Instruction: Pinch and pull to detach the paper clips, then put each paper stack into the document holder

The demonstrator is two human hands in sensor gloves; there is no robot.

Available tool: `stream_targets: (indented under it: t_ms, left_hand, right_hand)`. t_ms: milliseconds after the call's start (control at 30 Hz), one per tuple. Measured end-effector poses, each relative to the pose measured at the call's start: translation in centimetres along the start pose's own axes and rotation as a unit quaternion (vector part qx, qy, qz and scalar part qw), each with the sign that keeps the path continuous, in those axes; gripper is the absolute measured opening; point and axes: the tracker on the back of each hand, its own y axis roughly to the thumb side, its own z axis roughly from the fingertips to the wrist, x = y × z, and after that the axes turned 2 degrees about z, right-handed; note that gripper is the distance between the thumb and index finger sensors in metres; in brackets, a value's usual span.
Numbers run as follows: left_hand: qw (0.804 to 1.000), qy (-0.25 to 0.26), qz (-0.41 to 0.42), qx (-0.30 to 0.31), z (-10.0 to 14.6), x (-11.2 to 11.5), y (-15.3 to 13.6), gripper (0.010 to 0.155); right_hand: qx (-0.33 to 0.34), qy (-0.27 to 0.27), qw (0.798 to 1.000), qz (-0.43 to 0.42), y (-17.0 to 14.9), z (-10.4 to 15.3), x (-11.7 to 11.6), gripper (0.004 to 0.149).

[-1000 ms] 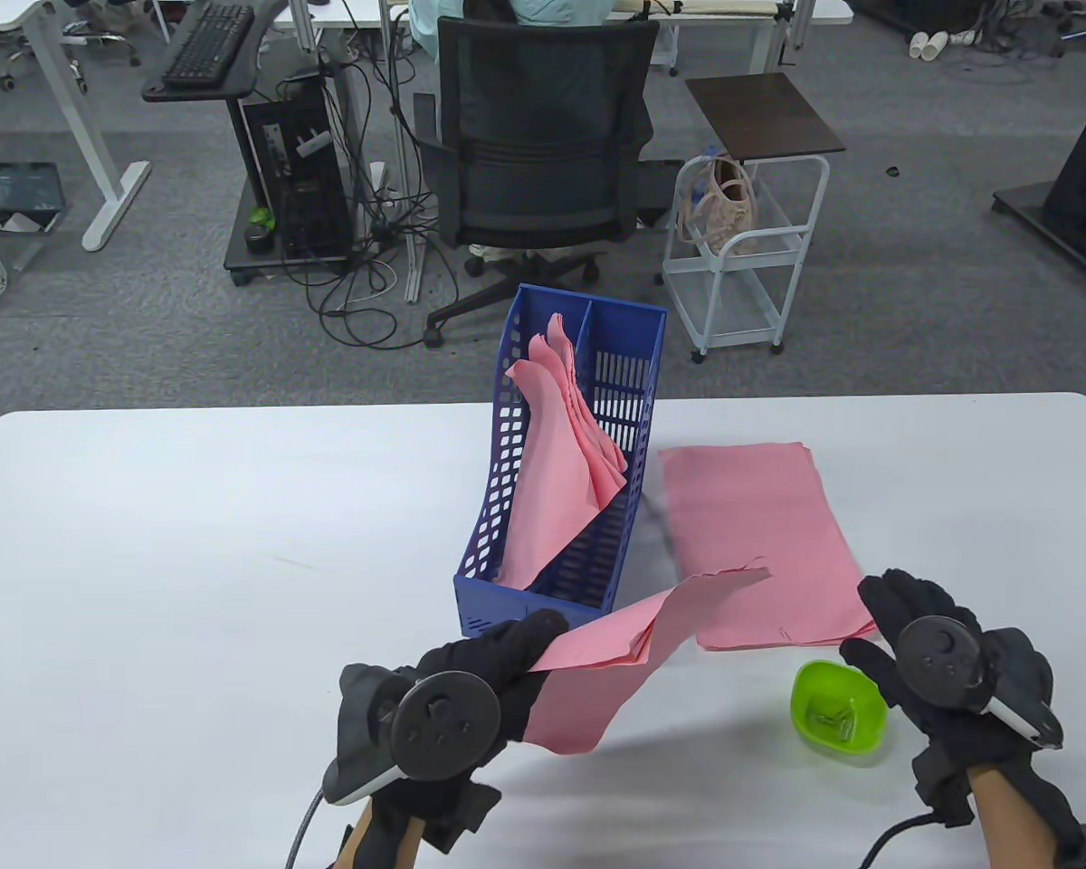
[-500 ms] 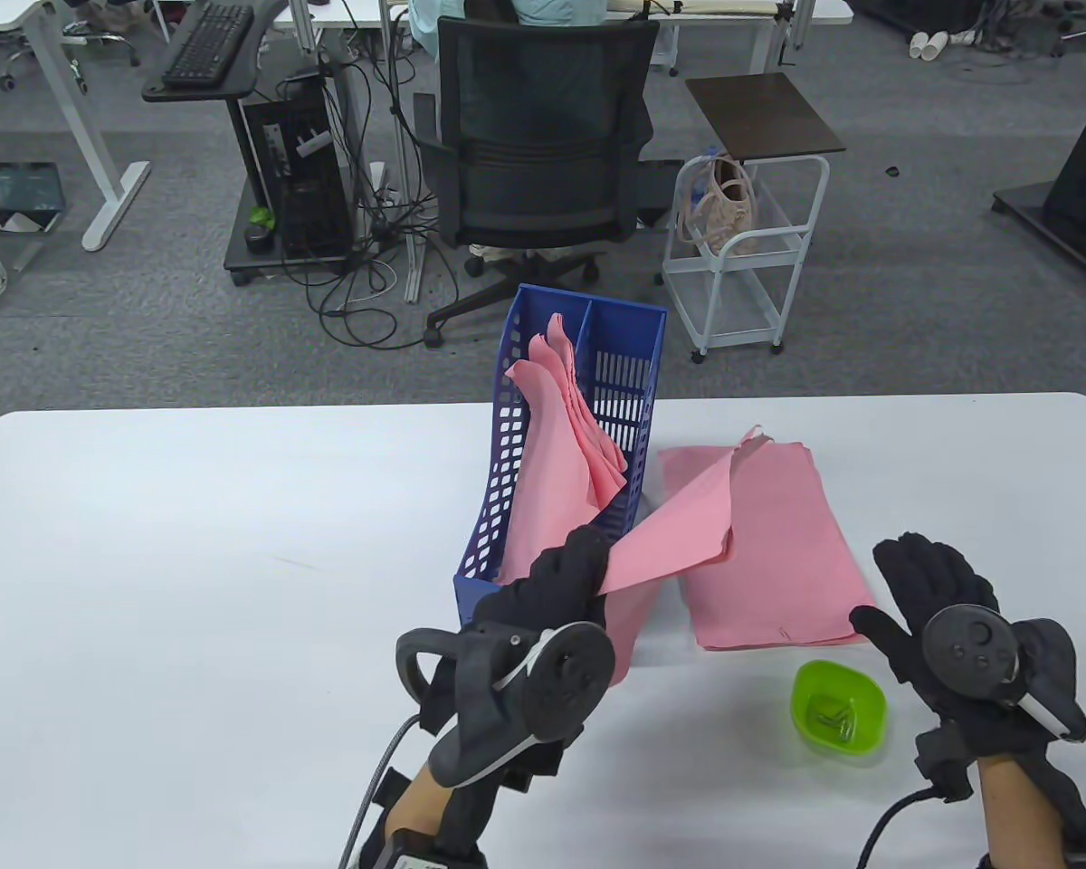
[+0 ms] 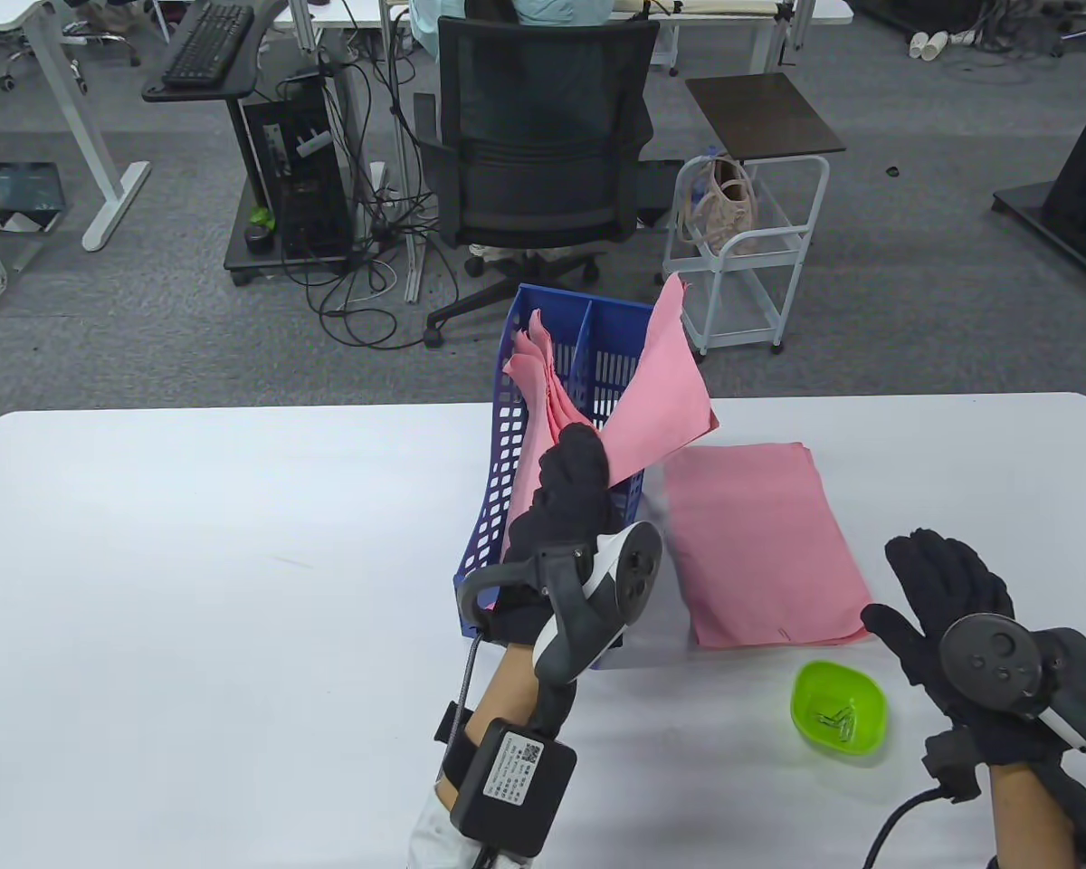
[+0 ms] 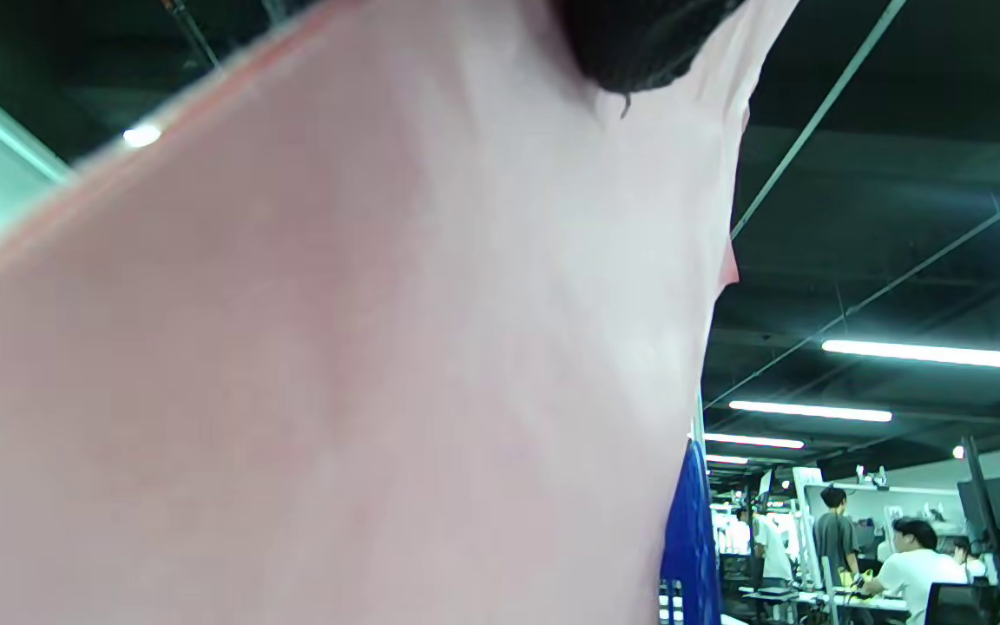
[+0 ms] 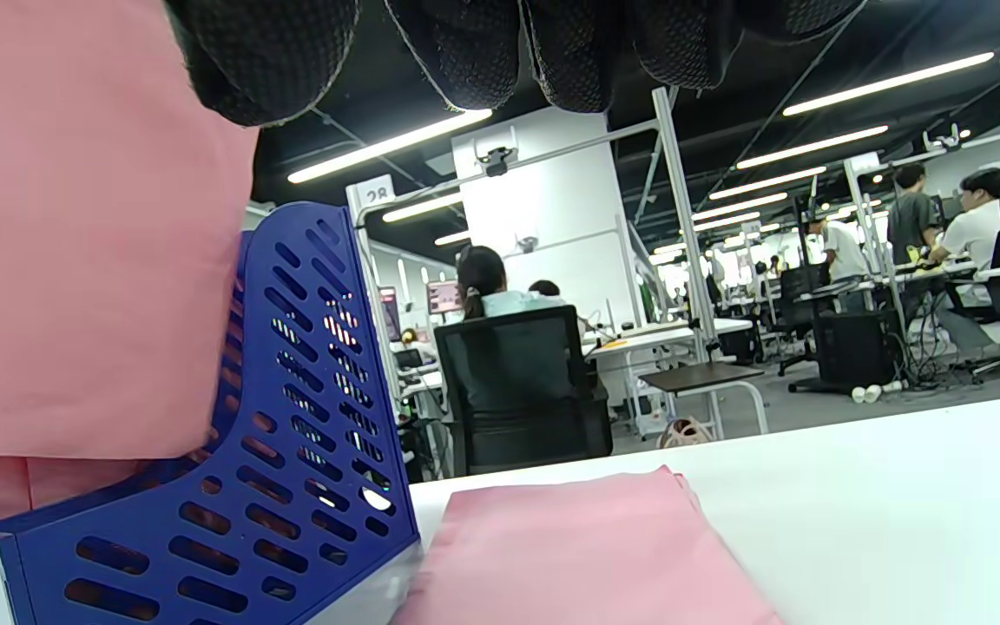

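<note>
L hand, black sensor glove w/ tracker on its back, is raised over the blue perforated plastic document holder and grips a thin stack of pink paper sheets by the lower end, fingers curled round it. That stack tilts up and to the right, its top corner rising above the holder's far rim, its lower part over the holder's right compartment; whether it's already inside can't be told. In the left wrist view the pink stack fills most of the frame, a dark fingertip on it at the top edge, a sliver of the blue holder beside it.

Holder stands on the white desk near centre, w/ a divider down the middle. Left compartment holds more pink sheets, fanned and leaning.

Just right of the holder a flat pile of pink paper lies on the desk; right wrist view shows the pile up against the holder's base.

R hand, also gloved w/ tracker, hovers at the desk's near right, fingers straight-ish and spread, holding nothing. Small lime-green plastic bowl sits just left of it, near the flat pile's near edge, w/ a few metal paper clips inside.
</note>
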Motion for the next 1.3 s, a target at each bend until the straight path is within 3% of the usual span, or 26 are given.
stream_targets:
  t_ms: [400,567,900,1133,1300]
  left_hand:
    - [0.989,-0.068,0.126,-0.026,1.9,8.6,-1.9,0.051]
    - [0.991,-0.083,0.101,-0.017,2.5,10.3,-2.1,0.054]
    - [0.993,-0.087,0.071,0.040,3.2,9.8,-2.3,0.068]
    - [0.987,-0.101,0.036,0.120,3.8,7.0,-3.2,0.073]
    - [0.978,-0.102,-0.035,0.176,5.2,5.1,-4.9,0.079]
  right_hand:
    - [0.004,0.004,1.000,0.012,0.2,-0.1,-0.4,0.072]
    - [0.002,0.010,1.000,0.014,0.2,-0.2,-0.7,0.072]
    - [0.004,0.021,1.000,0.019,0.3,-0.3,-1.2,0.072]
    - [0.002,0.034,0.999,0.020,0.3,-0.5,-1.5,0.072]
    - [-0.002,0.058,0.998,0.024,-0.1,-0.8,-2.2,0.072]
